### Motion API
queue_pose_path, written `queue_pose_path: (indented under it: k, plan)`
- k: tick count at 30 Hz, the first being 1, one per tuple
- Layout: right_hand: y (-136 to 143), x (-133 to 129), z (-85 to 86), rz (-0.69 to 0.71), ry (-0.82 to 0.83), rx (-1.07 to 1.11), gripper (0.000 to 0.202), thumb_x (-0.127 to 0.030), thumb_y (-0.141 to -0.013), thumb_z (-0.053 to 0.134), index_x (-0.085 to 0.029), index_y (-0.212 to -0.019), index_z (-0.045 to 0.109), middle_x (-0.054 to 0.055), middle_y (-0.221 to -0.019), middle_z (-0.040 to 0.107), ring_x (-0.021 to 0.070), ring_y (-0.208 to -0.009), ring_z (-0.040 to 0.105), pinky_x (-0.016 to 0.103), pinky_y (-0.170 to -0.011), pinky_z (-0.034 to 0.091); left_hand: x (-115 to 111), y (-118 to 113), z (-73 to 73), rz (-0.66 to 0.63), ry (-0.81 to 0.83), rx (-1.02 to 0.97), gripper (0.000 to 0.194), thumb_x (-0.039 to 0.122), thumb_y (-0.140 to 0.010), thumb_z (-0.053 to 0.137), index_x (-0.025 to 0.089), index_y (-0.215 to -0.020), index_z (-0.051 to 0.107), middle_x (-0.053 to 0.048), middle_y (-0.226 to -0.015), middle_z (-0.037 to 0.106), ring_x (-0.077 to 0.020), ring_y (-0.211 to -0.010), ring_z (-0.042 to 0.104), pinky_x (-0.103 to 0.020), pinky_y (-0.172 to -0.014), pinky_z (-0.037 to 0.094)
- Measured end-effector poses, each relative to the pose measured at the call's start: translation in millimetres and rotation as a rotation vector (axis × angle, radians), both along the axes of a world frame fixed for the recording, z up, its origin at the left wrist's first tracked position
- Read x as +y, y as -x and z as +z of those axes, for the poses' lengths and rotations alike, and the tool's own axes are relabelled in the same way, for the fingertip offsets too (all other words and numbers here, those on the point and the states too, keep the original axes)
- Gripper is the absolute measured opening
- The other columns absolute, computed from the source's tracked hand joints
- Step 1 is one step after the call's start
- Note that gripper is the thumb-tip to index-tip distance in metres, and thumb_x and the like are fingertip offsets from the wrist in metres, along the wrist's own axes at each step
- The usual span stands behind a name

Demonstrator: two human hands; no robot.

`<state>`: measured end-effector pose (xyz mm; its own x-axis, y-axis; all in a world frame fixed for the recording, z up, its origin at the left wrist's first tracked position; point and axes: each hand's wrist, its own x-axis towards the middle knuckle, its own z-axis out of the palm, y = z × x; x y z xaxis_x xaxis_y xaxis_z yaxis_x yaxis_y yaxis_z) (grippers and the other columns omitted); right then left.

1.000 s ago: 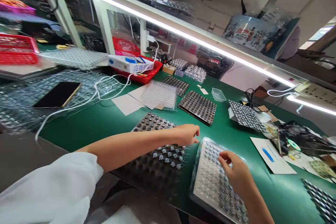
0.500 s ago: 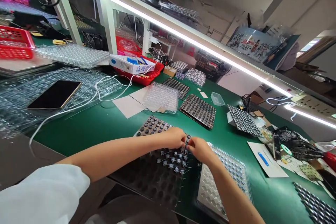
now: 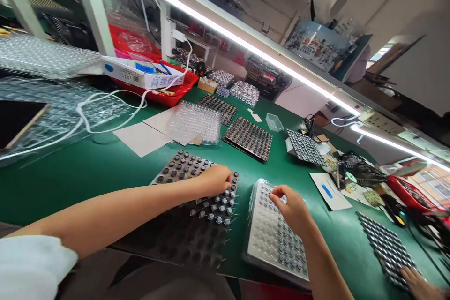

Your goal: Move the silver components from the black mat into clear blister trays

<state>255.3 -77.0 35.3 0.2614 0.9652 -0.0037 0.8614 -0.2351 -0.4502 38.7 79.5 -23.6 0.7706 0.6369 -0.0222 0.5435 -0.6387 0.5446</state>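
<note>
My left hand is closed, its fingertips down at the right part of a dark tray. Small round parts with thin wires sit in that tray's pockets, beside and below the hand. Dark round pieces fill the tray's far rows. My right hand hovers above a clear plastic tray, thumb and finger pinched together. Whatever they pinch is too small to make out. Silvery round parts occupy some of the clear tray's pockets; its near left pockets show no parts.
Another person's hand touches a filled tray at the far right. Behind stand a dark tray stack, a clear blister sheet and a small clear box. A white cable runs across the left side.
My right hand has moved right, from beside my left hand to over the clear tray. My left hand stays at the dark tray. The view has shifted right, and another person's hand has appeared.
</note>
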Motion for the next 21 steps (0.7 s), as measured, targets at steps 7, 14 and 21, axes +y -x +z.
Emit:
queue_pose_path:
  k: [7,14,21]
  plan:
    - [-43.1,-53.9,-18.6,-0.080,0.084,0.011,0.020,-0.036,-0.084,0.047,-0.020,-0.081,0.059,0.003,-0.082,0.063,0.0173,-0.078,0.055,0.028,-0.071,0.039,-5.4,-12.5,14.6,-0.011,0.109,-0.215,0.016,0.032,-0.078,0.059,0.017,-0.076,0.065,-0.003,-0.080,0.067,-0.0172,-0.076,0.059,-0.025,-0.066,0.040]
    - [-30.4,-36.8,-36.8,-0.098,0.204,-0.095,0.016,-0.028,-0.081,0.050,-0.020,-0.075,0.062,0.004,-0.083,0.063,0.0175,-0.082,0.054,0.027,-0.070,0.034,-53.2,-73.7,22.3,-0.178,0.196,-0.177,0.012,0.027,-0.078,0.059,0.019,-0.079,0.068,-0.002,-0.079,0.069,-0.0158,-0.073,0.060,-0.023,-0.062,0.039]
    - [-28.0,-40.8,-37.3,-0.213,0.131,-0.201,0.009,-0.031,-0.079,0.056,-0.022,-0.078,0.059,0.002,-0.087,0.065,0.0207,-0.090,0.054,0.030,-0.071,0.029,-68.4,-108.8,29.7,-0.264,0.160,0.072,0.014,0.026,-0.076,0.060,0.020,-0.084,0.070,-0.005,-0.085,0.070,-0.0191,-0.083,0.061,-0.024,-0.065,0.043]
